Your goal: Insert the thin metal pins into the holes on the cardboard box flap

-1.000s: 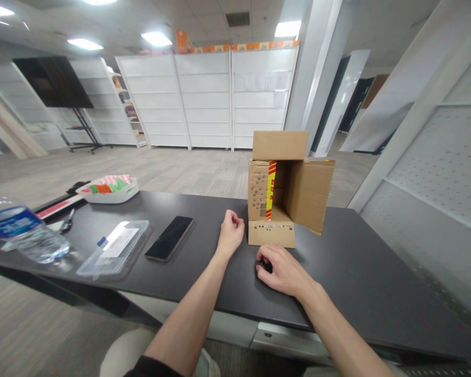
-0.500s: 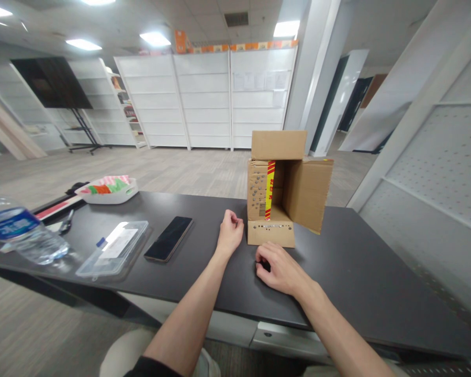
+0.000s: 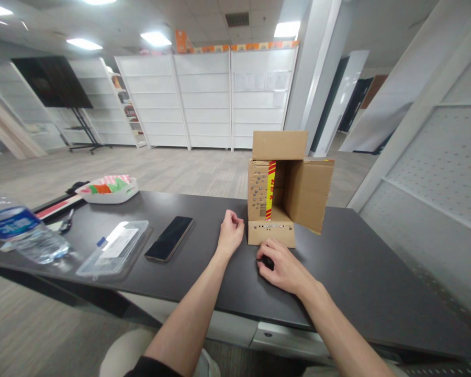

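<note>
My left hand (image 3: 231, 231) rests on the dark table just left of the cardboard box, fingers curled inward and nothing showing in them. In front of the box's lower flap lies my right hand (image 3: 279, 266), its thumb and fingers bent into a ring. A small dark shape (image 3: 267, 262) shows inside that ring; what it is I cannot make out. The open cardboard box (image 3: 258, 191) stands facing me, with red-and-yellow tape down its left flap. Small grey spots dot that flap, and a row of holes or studs runs along the lower flap (image 3: 272, 236).
A phone (image 3: 169, 239), a clear plastic case (image 3: 118, 250) and a water bottle (image 3: 27, 230) lie to the left on the table (image 3: 361, 272). Behind them is a white basket (image 3: 110, 197) with coloured packets. A perforated panel (image 3: 439, 162) borders the right side.
My right hand has shifted very slightly, and the dark shape between thumb and fingers shows a little more. My left hand and the box stay put.
</note>
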Demonstrator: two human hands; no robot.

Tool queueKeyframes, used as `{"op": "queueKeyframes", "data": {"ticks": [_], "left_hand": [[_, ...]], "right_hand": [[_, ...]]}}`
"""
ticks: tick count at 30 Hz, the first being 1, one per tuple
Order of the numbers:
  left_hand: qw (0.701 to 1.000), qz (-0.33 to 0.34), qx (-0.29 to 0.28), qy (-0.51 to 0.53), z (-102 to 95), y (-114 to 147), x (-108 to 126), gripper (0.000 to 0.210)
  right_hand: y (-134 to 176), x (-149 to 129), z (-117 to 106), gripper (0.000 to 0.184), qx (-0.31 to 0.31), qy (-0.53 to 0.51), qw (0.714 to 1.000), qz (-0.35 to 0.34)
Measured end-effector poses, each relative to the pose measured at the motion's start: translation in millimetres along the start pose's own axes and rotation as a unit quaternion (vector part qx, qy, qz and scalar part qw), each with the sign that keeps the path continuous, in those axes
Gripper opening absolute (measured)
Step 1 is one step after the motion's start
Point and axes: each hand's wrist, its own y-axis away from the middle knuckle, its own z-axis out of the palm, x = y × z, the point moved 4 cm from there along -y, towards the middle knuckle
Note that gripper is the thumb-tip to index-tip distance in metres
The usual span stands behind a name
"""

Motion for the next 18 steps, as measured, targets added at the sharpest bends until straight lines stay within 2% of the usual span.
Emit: {"op": "queueKeyframes", "data": {"ticks": [18], "left_hand": [[1.0, -0.012, 0.012, 0.003, 0.5, -0.4, 0.2, 0.018]], "right_hand": [[0.7, 0.5, -5.0, 0.017, 0.013, -0.057, 0.998, -0.015]]}}
